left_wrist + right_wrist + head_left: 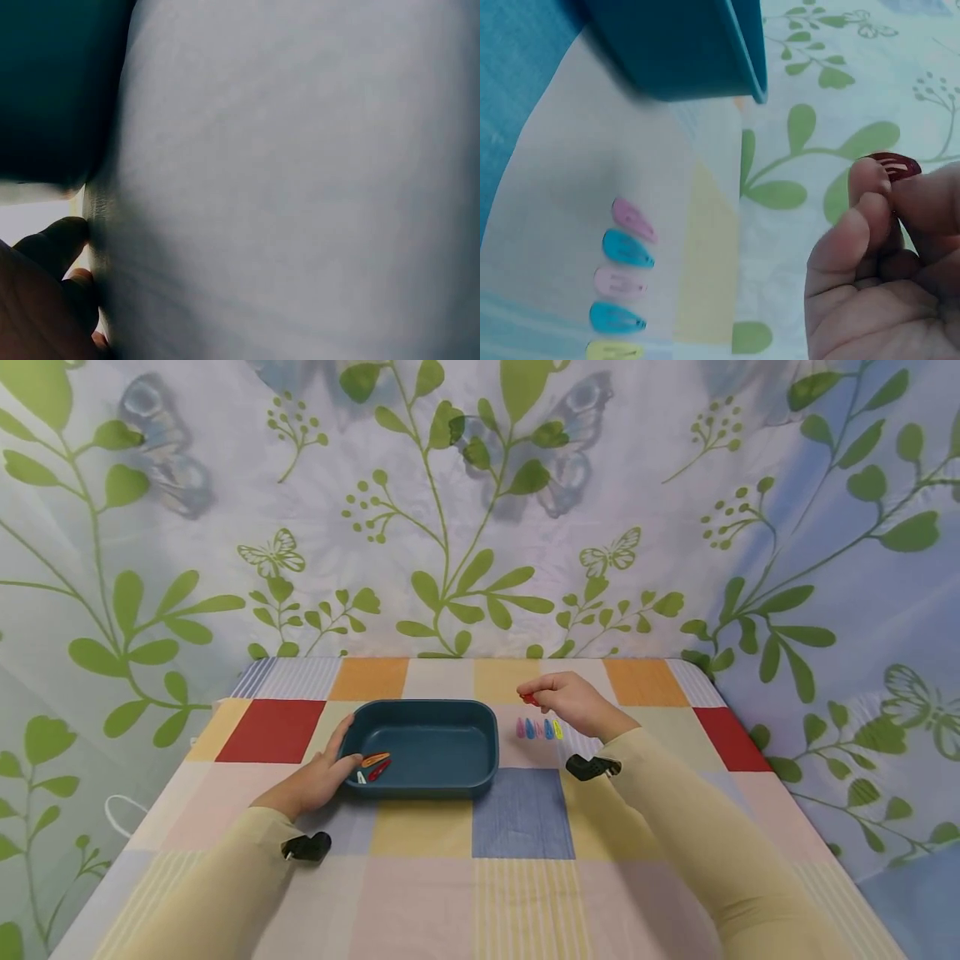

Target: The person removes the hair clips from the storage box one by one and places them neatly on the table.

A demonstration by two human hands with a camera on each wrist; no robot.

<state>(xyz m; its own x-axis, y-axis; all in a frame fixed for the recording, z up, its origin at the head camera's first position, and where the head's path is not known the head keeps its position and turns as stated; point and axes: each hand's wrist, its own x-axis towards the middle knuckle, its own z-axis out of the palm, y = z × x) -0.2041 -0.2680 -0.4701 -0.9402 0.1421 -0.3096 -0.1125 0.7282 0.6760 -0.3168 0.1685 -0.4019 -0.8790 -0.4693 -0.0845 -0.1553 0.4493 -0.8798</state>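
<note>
My right hand point(573, 700) pinches a red snap hair clip point(895, 165) between thumb and fingertips, above the far right part of the table. Just below it, in the head view, several hair clips lie side by side in a row, among them a pink one point(521, 727), a blue one point(529, 728) and a yellow one point(558, 729). A dark teal bin point(420, 792) stands left of the row. Against its left side rests my left hand point(318, 778), fingers extended along the wall and thumb at the rim. Inside the bin's near left corner are an orange clip point(375, 760), a red clip point(379, 770) and a white clip point(361, 777).
A patchwork-patterned cloth point(420, 893) covers the table. Behind and on both sides hang curtains point(480, 527) printed with leaves and butterflies. A white cord loop point(123, 814) shows beyond the table's left edge.
</note>
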